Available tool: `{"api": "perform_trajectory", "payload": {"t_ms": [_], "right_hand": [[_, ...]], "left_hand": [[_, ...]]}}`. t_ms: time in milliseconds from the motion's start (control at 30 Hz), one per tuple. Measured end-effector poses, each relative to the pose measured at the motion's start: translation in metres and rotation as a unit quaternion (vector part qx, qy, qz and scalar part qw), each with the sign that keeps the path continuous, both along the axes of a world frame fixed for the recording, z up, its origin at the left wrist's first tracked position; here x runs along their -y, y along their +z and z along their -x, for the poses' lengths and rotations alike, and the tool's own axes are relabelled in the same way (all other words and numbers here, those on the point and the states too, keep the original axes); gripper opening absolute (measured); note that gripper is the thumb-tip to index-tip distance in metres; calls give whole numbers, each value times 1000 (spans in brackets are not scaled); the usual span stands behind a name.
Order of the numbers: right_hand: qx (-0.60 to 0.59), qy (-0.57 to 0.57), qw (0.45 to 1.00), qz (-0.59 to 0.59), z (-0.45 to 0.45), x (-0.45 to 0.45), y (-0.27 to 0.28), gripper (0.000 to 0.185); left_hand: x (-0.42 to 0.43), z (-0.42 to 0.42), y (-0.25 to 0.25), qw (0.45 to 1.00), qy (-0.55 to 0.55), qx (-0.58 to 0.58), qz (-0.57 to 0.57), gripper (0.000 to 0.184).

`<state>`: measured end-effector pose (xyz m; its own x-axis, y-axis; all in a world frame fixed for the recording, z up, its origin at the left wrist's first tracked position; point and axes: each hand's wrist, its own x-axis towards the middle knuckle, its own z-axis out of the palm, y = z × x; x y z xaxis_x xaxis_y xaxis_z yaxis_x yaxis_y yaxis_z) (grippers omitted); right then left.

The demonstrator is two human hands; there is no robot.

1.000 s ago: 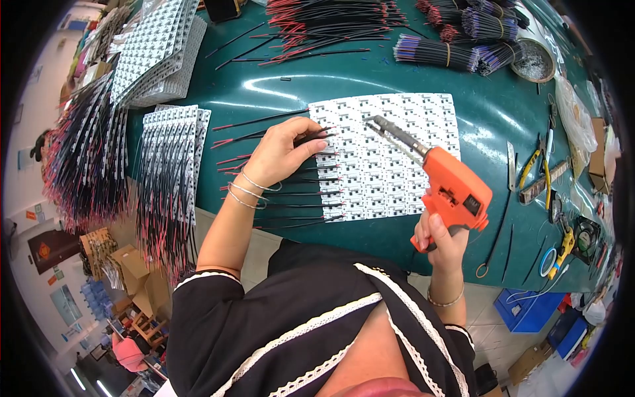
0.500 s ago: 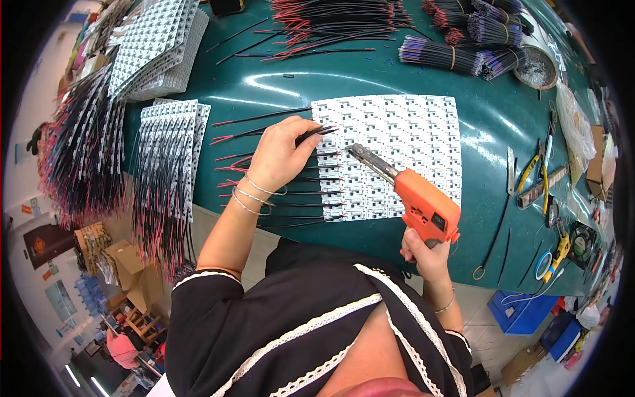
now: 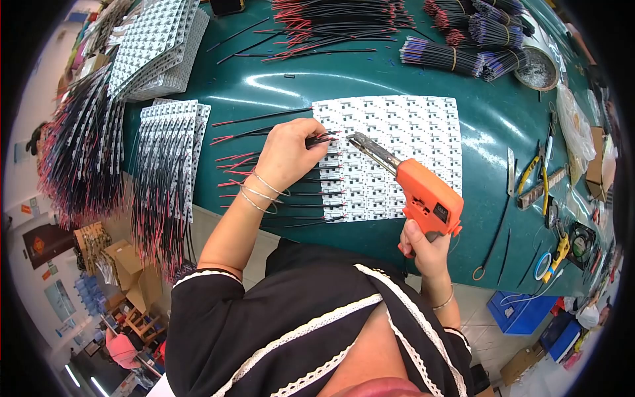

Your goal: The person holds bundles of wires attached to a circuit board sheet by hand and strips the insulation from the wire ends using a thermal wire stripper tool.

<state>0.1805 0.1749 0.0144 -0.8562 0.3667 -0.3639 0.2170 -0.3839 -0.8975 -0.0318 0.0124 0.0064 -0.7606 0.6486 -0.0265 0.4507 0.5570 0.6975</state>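
My left hand (image 3: 288, 153) is closed on a few short black wires (image 3: 325, 137), their ends over the left part of a white circuit board panel (image 3: 423, 126). The panel lies flat, covered in rows of small repeated parts. More black wires with red tips stick out from its left edge, below and above my hand. My right hand (image 3: 424, 248) grips an orange soldering gun (image 3: 433, 192) by its handle. The gun's metal tip is over the panel, just right of the wire ends; whether it touches the board I cannot tell.
Wired panels (image 3: 165, 145) hang over the table's left edge, with stacked white panels (image 3: 155, 49) behind. Loose wires (image 3: 331, 30) and bundled wires (image 3: 440, 56) lie at the back. A round bowl (image 3: 537, 69), pliers (image 3: 529, 173) and a small fan (image 3: 582, 241) are on the right.
My left hand has shifted slightly right and down with the wires. The soldering gun's tip has moved a little up, and the wire ends now sit level with it.
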Motion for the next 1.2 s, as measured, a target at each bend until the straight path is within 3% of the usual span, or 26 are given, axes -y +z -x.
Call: {"api": "perform_trajectory", "payload": {"t_ms": [900, 1200], "right_hand": [[12, 42, 998, -45, 7, -1, -5, 15], [6, -8, 1000, 3, 1, -2, -4, 26]], "left_hand": [[-1, 4, -5, 999, -29, -10, 30, 15], [-3, 5, -4, 999, -37, -3, 33, 15]]}}
